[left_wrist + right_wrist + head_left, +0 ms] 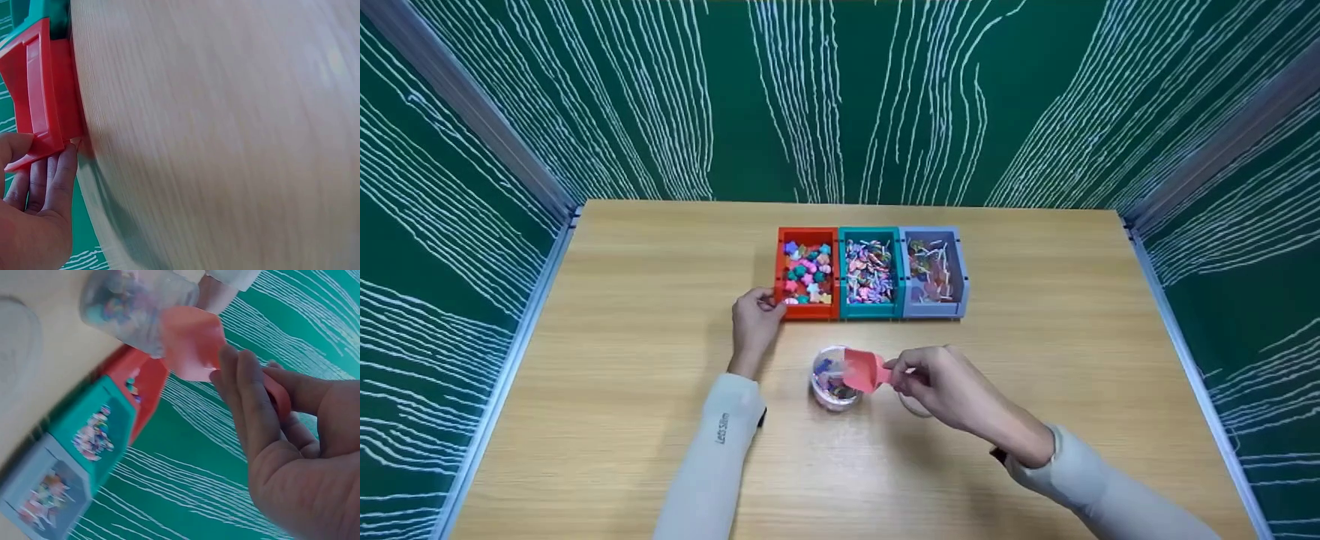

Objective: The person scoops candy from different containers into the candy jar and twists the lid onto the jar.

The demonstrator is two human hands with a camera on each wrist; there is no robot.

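Observation:
My right hand [949, 382] grips the handle of a small coral-pink scoop [862, 370]. The scoop is tipped at the mouth of a clear round jar [834, 401], which holds colourful small pieces; in the right wrist view the scoop [191, 340] overlaps the jar's rim. No pieces show in the scoop. My left hand [756, 326] holds the near left corner of a red bin [808, 310]. In the left wrist view its thumb lies on the red bin's rim [53, 107] and the fingers are against its side. Star-like and round beads fill the red bin.
A teal bin [871, 310] with small mixed pieces and a grey-lilac bin [934, 309] with thin-stemmed pieces stand joined to the red one. A clear round lid [913, 406] lies partly under my right hand. Green walls with white lines surround the wooden table [660, 300].

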